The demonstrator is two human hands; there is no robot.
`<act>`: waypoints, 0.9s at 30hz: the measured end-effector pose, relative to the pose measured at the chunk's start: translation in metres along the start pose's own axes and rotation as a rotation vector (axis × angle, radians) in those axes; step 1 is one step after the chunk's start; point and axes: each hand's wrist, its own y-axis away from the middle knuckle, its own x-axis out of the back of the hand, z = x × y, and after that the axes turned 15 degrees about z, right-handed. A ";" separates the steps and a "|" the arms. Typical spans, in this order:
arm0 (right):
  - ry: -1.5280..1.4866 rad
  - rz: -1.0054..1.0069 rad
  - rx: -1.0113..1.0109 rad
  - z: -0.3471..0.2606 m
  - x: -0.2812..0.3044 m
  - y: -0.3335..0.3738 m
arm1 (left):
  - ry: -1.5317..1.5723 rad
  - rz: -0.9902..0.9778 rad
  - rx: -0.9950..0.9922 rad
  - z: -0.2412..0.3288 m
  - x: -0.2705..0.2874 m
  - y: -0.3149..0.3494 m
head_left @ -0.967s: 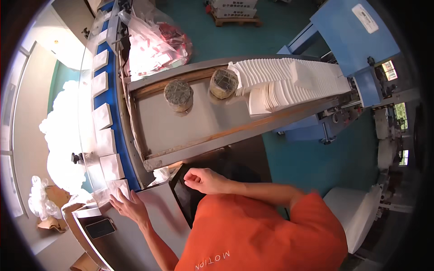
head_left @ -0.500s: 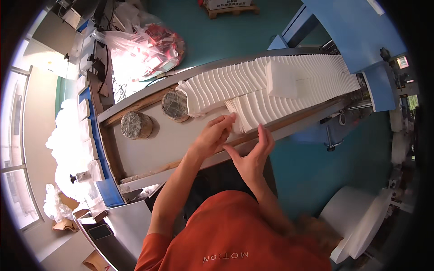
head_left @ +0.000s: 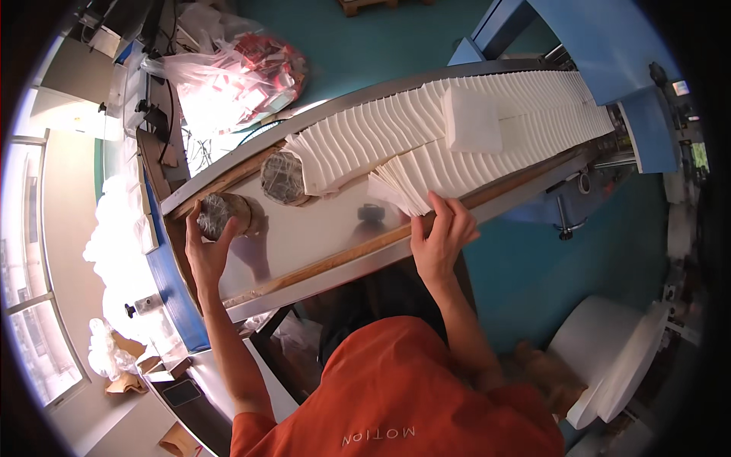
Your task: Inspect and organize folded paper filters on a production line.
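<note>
My left hand (head_left: 205,255) is closed round a squat cylinder (head_left: 216,215) wrapped in clear film, its thumb on the right side and its fingers on the left. A second wrapped cylinder (head_left: 283,179) stands against the end of the far row of folded white napkins (head_left: 373,141). My right hand (head_left: 443,242) grips the near corner of the front row of napkins (head_left: 449,171), thumb at its end and fingers along its side. The end napkins of that row lean and fan out to the left. A small napkin stack (head_left: 472,120) lies flat across both rows.
The long tray has a wooden inner edge (head_left: 327,263) along its near side. Blue machinery (head_left: 609,46) stands at the right end. A clear bag of red and white pieces (head_left: 263,80) sits beyond the tray. A large white roll (head_left: 601,343) is at lower right.
My left hand has left the end of the front napkin row and moved left to the wrapped cylinder. My right hand has closed in on the row's corner, and its end napkins have fanned out.
</note>
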 end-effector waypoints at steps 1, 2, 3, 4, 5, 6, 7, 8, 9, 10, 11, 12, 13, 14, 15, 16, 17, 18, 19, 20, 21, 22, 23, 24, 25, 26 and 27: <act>0.023 0.006 0.021 0.001 0.000 0.001 | 0.002 -0.007 -0.003 0.003 0.001 0.006; 0.045 0.012 0.042 0.001 0.000 0.003 | -0.057 -0.014 -0.034 0.006 0.005 0.013; 0.052 0.016 0.041 0.002 0.001 0.003 | -0.112 -0.018 -0.067 0.012 0.008 0.021; 0.048 0.020 0.067 0.003 0.001 0.004 | -0.047 -0.062 -0.085 0.016 0.012 0.034; 0.045 0.024 0.092 0.003 0.000 0.004 | -0.010 -0.093 -0.100 0.020 0.013 0.047; 0.049 0.029 0.089 0.001 0.000 0.004 | 0.026 -0.145 -0.068 0.029 0.016 0.061; 0.025 0.012 0.102 -0.002 0.000 0.001 | 0.036 -0.153 -0.174 0.032 0.012 0.072; 0.005 -0.002 0.114 -0.004 0.001 -0.002 | 0.063 -0.184 -0.206 0.040 0.005 0.081; 0.009 0.005 0.108 -0.006 0.003 -0.004 | 0.087 -0.215 -0.240 0.051 -0.002 0.088; -0.032 -0.014 0.075 -0.007 0.009 -0.007 | 0.117 -0.214 -0.429 0.064 -0.014 0.089; -0.082 -0.030 0.042 -0.010 0.014 -0.011 | 0.146 -0.247 -0.440 0.075 -0.025 0.091; -0.180 -0.026 -0.043 -0.016 0.027 -0.015 | 0.180 -0.275 -0.451 0.086 -0.037 0.093; -0.560 0.050 -0.430 -0.024 0.033 -0.009 | 0.221 -0.267 -0.476 0.095 -0.055 0.099; -0.936 0.134 -0.811 -0.031 0.042 -0.007 | 0.268 -0.264 -0.503 0.106 -0.068 0.105; -1.171 0.130 -1.017 -0.027 0.055 -0.010 | 0.375 -0.436 -0.325 0.120 -0.072 0.108; -1.425 0.133 -1.241 -0.026 0.071 -0.015 | 0.479 -0.617 -0.149 0.134 -0.075 0.111; -1.686 0.132 -1.455 -0.026 0.084 -0.019 | 0.839 -0.516 -0.164 0.132 -0.095 0.124; -2.031 0.067 -1.333 -0.013 0.087 -0.010 | 0.853 -0.506 -0.209 0.139 -0.101 0.132; -2.297 0.144 -1.470 -0.017 0.094 -0.014 | 0.865 -0.486 -0.246 0.147 -0.100 0.141; -2.380 0.172 -1.547 -0.018 0.100 -0.015 | 0.823 -0.442 -0.330 0.154 -0.095 0.147; -2.466 0.197 -1.625 -0.017 0.108 -0.015 | 0.819 -0.476 -0.336 0.155 -0.094 0.155; -2.469 0.233 -1.629 -0.015 0.116 -0.010 | 0.809 -0.511 -0.343 0.157 -0.091 0.163; -2.447 0.276 -1.582 -0.009 0.122 -0.004 | 0.850 -0.535 -0.277 0.159 -0.090 0.173; -2.432 0.313 -1.543 -0.005 0.127 0.002 | 0.864 -0.588 -0.250 0.165 -0.083 0.181; -2.431 0.335 -1.514 0.000 0.136 0.006 | 0.873 -0.638 -0.223 0.172 -0.075 0.189; -2.434 0.355 -1.498 0.005 0.147 0.009 | 0.923 -0.648 -0.310 0.182 -0.068 0.199; -2.406 0.385 -1.503 0.008 0.157 0.012 | 0.928 -0.679 -0.370 0.188 -0.061 0.206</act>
